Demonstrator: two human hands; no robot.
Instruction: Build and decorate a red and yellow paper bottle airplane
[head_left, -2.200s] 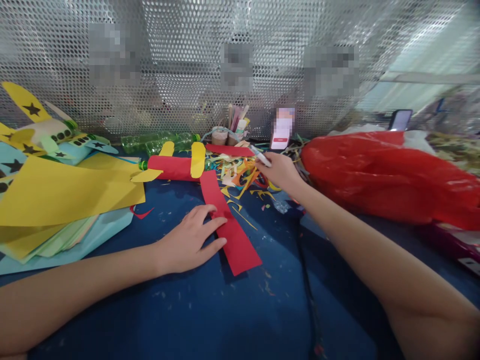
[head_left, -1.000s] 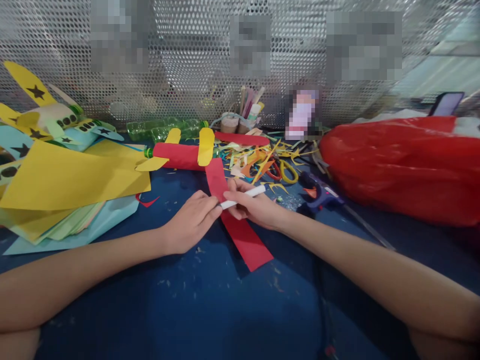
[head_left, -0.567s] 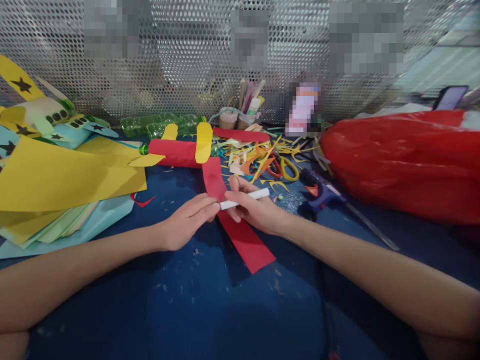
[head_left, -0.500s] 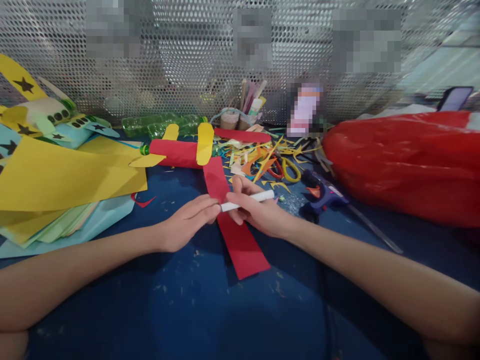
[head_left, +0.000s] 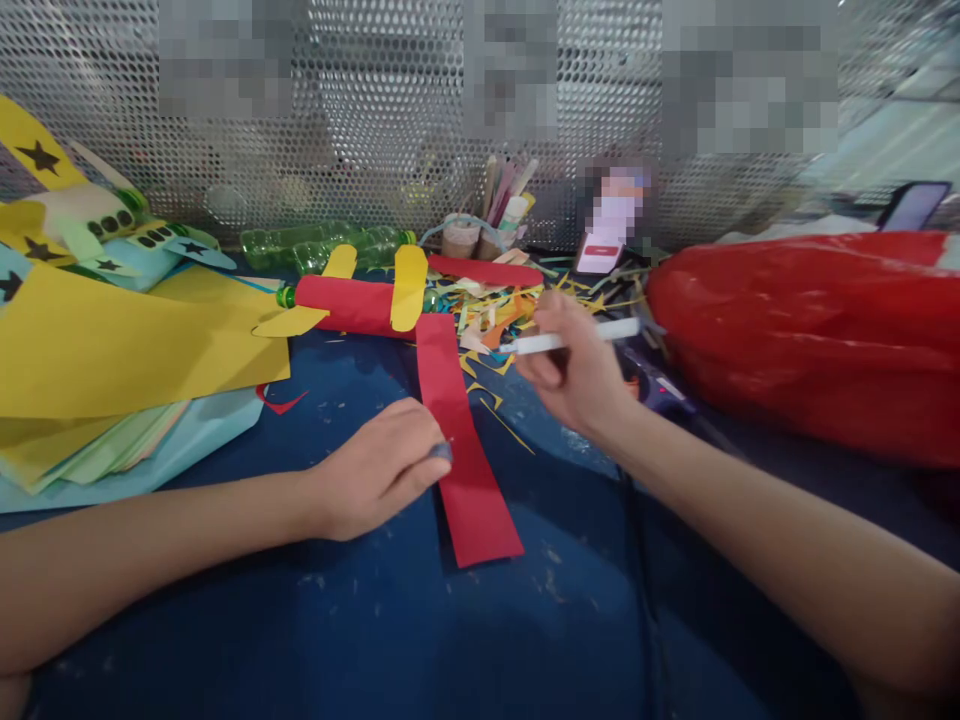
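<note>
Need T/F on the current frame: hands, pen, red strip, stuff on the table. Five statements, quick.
1. The right hand holds a white pen. True.
2. The left hand holds the scissors. False: it pinches a small dark cap at its fingertips, beside the red paper strip.
3. The red paper strip lies flat on the blue table. True.
4. The pen tip is pressed on the red strip. False: the pen is lifted above the table, over the paper scraps.
5. The red plastic bag sits to the left of the hands. False: it is on the right; yellow paper sheets are on the left.
</note>
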